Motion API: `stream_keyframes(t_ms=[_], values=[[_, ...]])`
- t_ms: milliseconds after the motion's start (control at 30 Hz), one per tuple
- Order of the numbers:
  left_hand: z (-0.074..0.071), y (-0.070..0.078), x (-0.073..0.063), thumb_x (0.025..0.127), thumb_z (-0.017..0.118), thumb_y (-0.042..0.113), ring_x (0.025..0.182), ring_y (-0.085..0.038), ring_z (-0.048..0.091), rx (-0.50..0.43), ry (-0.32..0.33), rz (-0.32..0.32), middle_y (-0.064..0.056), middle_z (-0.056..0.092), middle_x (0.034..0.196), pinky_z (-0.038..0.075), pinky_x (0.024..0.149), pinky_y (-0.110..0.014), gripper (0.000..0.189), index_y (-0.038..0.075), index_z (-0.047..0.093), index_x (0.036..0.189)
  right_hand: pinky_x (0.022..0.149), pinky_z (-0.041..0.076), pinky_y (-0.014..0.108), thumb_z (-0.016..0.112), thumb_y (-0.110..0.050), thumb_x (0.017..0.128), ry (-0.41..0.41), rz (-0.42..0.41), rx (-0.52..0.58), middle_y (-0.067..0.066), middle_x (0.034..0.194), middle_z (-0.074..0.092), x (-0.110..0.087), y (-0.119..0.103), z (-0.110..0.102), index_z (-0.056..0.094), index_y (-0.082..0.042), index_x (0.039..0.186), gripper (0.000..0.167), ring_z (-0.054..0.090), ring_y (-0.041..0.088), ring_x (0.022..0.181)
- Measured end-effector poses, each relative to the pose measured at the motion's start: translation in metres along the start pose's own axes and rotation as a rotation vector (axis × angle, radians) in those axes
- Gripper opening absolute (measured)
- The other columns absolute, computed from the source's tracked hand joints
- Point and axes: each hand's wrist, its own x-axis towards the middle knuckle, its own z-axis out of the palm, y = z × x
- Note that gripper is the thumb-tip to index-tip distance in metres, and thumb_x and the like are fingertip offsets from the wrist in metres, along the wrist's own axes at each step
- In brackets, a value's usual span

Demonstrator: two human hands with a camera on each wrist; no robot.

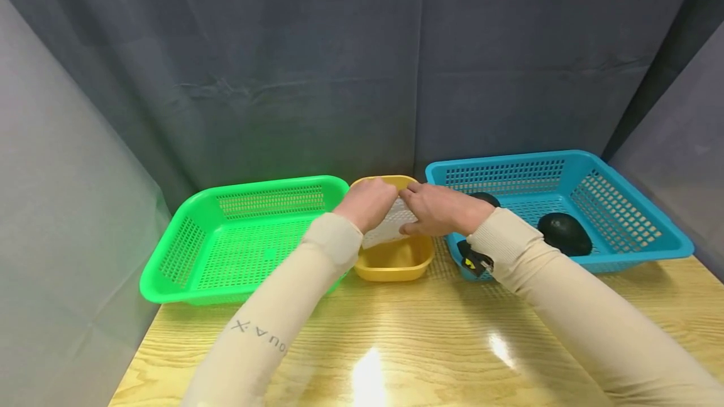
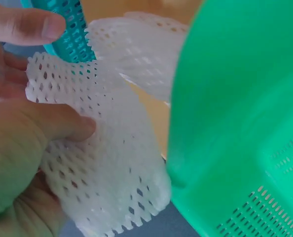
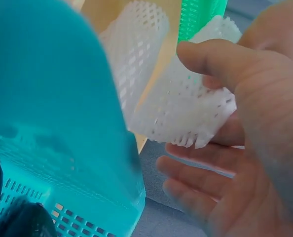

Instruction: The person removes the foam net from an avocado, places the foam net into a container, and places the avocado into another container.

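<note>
A white foam net sleeve (image 2: 107, 148) is pinched by my left hand (image 1: 369, 201), its thumb (image 2: 62, 121) lying flat across the mesh. My right hand (image 1: 438, 207) is beside the sleeve's other edge, with the thumb (image 3: 210, 54) spread from its extended fingers (image 3: 196, 173). Both hands are over the yellow basket (image 1: 396, 274) in the head view. Inside that basket is a second white foam net sleeve (image 3: 139, 49), partly hidden by the nearer one in the wrist views.
To the left stands a green basket (image 1: 186, 297) with slotted walls. A blue basket (image 1: 633, 259) on the right holds dark, rounded, avocado-like things (image 1: 564, 234), one partly hidden behind my right hand. All three stand on a wooden table (image 1: 430, 344) before a grey curtain (image 1: 317, 80).
</note>
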Motion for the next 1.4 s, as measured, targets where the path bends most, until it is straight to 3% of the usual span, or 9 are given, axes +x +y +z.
stream_keyframes(t_ms=[233,500,633,800,900,1100,1400], values=[[0.003,0.007,-0.002,0.101,0.059,0.003,0.091,-0.027,0.074,-0.033,-0.141,-0.023,-0.007,0.078,0.104,0.062,0.080,-0.038,0.019,0.011,0.076,0.108,0.084,0.056,0.041,0.074,-0.038,0.094,-0.047,-0.009,-0.013,0.012,0.109,0.066,0.000,-0.002,-0.001,0.065,-0.002,0.118,0.044,0.062,0.023,0.088],[0.005,0.021,-0.006,0.102,0.061,0.009,0.090,-0.024,0.073,-0.087,-0.246,-0.027,-0.006,0.077,0.107,0.061,0.081,-0.034,0.015,0.012,0.074,0.110,0.073,0.052,0.033,0.074,-0.034,0.093,-0.123,-0.008,0.028,0.006,0.096,0.065,0.000,-0.004,0.001,0.067,-0.012,0.093,0.023,0.058,0.018,0.079],[0.007,0.026,-0.009,0.099,0.064,0.010,0.090,-0.024,0.072,-0.120,-0.268,-0.026,-0.007,0.076,0.105,0.058,0.080,-0.033,0.012,0.012,0.074,0.105,0.068,0.047,0.030,0.074,-0.032,0.091,-0.137,-0.008,0.049,0.002,0.088,0.063,-0.001,-0.005,0.001,0.066,-0.015,0.085,0.020,0.056,0.017,0.076],[0.011,0.032,-0.013,0.102,0.059,0.009,0.089,-0.021,0.069,-0.192,-0.294,-0.020,-0.006,0.074,0.100,0.056,0.082,-0.030,0.015,0.014,0.073,0.102,0.073,0.050,0.033,0.073,-0.033,0.091,-0.125,-0.010,0.024,0.004,0.091,0.065,-0.003,-0.006,0.001,0.066,-0.012,0.091,0.023,0.056,0.019,0.083],[0.014,0.034,-0.016,0.103,0.057,0.008,0.088,-0.021,0.068,-0.216,-0.313,-0.009,-0.005,0.073,0.099,0.057,0.084,-0.029,0.018,0.016,0.073,0.101,0.070,0.048,0.031,0.075,-0.028,0.088,-0.120,-0.035,0.025,0.003,0.085,0.062,-0.003,-0.006,0.001,0.064,-0.010,0.089,0.020,0.054,0.018,0.079],[0.025,0.038,-0.021,0.099,0.064,0.021,0.093,-0.023,0.070,-0.232,-0.367,-0.043,-0.007,0.074,0.104,0.058,0.088,-0.034,0.011,0.015,0.073,0.102,0.063,0.043,0.025,0.081,-0.023,0.080,-0.146,-0.052,0.033,0.000,0.079,0.059,-0.003,-0.009,0.005,0.063,-0.010,0.087,0.023,0.051,0.015,0.070],[0.031,0.037,-0.028,0.098,0.065,0.031,0.086,-0.024,0.068,-0.230,-0.332,-0.048,-0.006,0.074,0.097,0.057,0.079,-0.035,0.017,0.018,0.073,0.092,0.063,0.044,0.025,0.083,-0.029,0.079,-0.212,-0.029,0.053,-0.001,0.080,0.061,0.001,-0.014,0.008,0.063,-0.012,0.084,0.027,0.053,0.016,0.071]])
